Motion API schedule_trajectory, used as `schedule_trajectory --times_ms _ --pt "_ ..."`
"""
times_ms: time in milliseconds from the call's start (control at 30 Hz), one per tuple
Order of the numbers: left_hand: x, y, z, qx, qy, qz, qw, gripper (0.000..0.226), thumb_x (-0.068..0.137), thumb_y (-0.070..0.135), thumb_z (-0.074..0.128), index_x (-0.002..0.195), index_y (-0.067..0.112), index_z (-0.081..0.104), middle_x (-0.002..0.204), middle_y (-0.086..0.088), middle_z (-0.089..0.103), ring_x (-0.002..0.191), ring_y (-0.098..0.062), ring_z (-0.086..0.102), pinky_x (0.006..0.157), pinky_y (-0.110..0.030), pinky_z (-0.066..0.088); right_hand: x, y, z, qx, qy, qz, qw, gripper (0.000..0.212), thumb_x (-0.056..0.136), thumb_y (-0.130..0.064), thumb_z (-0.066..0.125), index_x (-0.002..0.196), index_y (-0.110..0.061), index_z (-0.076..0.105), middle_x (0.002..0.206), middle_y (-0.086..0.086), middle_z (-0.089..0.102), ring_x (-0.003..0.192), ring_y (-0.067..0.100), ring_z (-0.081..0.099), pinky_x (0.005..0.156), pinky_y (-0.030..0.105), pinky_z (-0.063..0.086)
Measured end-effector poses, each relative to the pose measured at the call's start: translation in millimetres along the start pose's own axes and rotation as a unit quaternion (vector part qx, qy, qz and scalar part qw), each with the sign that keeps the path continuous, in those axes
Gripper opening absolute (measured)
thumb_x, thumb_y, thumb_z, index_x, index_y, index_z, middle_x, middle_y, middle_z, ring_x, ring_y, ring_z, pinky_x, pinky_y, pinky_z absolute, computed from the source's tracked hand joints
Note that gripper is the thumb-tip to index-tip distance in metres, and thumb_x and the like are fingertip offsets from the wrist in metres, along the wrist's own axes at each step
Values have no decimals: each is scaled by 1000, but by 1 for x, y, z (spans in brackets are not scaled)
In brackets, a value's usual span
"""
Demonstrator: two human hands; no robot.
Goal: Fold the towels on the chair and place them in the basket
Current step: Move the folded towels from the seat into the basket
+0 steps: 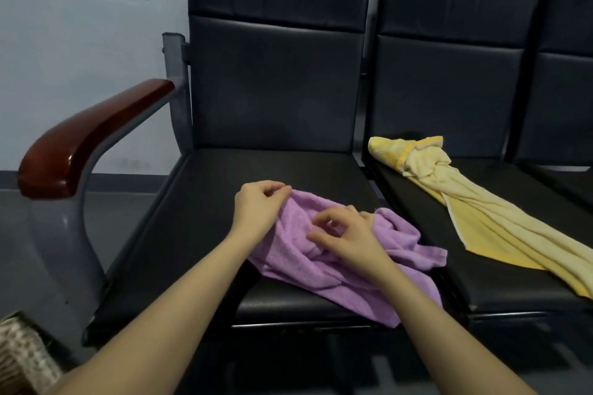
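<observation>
At the bottom left corner a woven basket point(19, 353) waits on the floor, beside the chair point(199, 234) with the wooden armrest point(90, 135). On its seat, the left hand point(256, 205) pinches the far edge of the crumpled purple towel point(308, 266), probably to find a corner and spread it flat. The right hand point(349, 237) hovers over the bunched middle, fingers loosely curled and seemingly holding nothing. On the next seat a yellow towel point(481, 212) lies twisted, unfolded, its turn likely after
</observation>
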State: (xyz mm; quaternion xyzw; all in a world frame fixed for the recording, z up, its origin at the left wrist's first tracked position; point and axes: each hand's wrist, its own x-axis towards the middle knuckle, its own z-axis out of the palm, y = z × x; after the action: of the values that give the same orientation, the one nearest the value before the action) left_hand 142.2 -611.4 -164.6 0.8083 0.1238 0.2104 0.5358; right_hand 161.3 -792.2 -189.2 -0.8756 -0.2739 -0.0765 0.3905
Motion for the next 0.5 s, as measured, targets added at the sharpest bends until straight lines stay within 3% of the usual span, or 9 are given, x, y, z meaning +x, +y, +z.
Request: schedule_trajectory --times_ms 67,167,267,367,500 --pt "0 4 -2 -32 -10 -12 999 17 94 19 57 99 15 72 85 15 63 83 2 55 68 -10 39 -1 -1 1 -20 9 -7 1000 5 84 -31 71 82 -31 66 85 -23 60 94 -1 44 92 34 22" --pt "0 5 -9 -58 -51 -32 997 22 95 14 53 110 15 70 100 11 62 99 -4 53 85 -19 39 0 -6 -4 -12 47 -2 999 11 85 -28 70 79 -37 67 90 -20 60 95 4 47 89 33 22" --pt "-1 1 -18 -36 -86 -20 995 23 92 9 59 113 13 69 106 5 65 102 -7 57 90 -21 43 2 -11 -12 0 98 -11 995 10 83 -23 73 79 -32 74 80 -18 57 81 7 53 89 46 37" --pt "-2 -3 -26 -13 -67 -7 998 20 89 13 64 108 15 71 100 5 67 100 -10 63 90 -25 48 4 -10 -15 -59 135 -26 989 7 84 -22 71 86 -25 77 76 -16 60 71 9 60 80 53 46" --pt "-6 -2 -34 77 -36 46 995 14 95 19 56 101 17 69 98 6 63 91 -8 58 79 -23 46 2 -10 -17 -48 138 2 989 11 89 -21 66 96 -20 75 90 -6 73 87 12 67 85 42 52"
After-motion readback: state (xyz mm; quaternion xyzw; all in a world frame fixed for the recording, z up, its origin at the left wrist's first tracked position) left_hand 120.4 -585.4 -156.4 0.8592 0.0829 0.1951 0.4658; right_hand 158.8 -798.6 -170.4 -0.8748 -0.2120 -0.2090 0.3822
